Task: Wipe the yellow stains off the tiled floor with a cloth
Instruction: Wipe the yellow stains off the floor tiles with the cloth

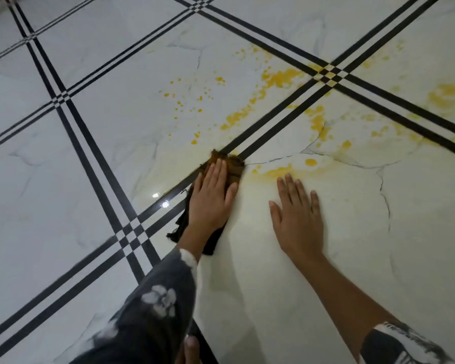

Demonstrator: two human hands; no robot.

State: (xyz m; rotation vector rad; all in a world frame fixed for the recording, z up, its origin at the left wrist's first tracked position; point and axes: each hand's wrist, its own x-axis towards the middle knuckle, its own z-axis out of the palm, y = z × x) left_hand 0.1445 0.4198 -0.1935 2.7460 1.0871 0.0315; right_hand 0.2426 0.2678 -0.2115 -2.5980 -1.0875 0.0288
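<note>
My left hand lies flat, fingers together, pressing a dark cloth onto the white tiled floor at a black border stripe. The cloth's far end is stained brownish yellow; its dark tail trails back under my wrist. My right hand rests palm down on the bare tile, fingers spread, holding nothing. Yellow stains spread beyond both hands: a smear just past my right fingertips, a thick patch farther off, scattered droplets, and another blot at the far right.
Double black stripes cross the floor and meet in checkered corners. Thin dark crack-like veins run through the tile right of my right hand. My patterned grey sleeve fills the lower middle.
</note>
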